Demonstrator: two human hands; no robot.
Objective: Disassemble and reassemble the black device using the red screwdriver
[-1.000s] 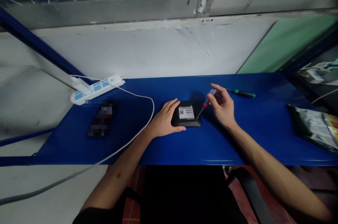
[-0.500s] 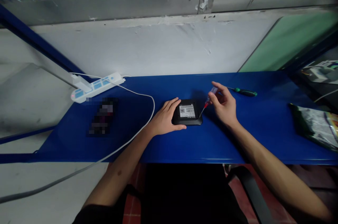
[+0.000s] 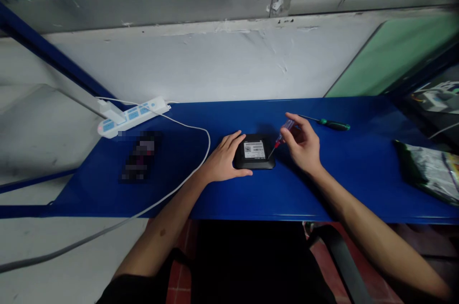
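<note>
Black device lies clasped in left hand; right hand, beside it, grips screwdriver.

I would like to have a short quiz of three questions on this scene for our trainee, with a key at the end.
1. What does the right hand hold?
a) a pair of pliers
b) a clear-and-red screwdriver
c) a white cable

2. True or false: the left hand holds the black device.

3. Fill in the colour: the green-handled screwdriver lies on the ____ tabletop.

Key: 1. b; 2. true; 3. blue
</note>
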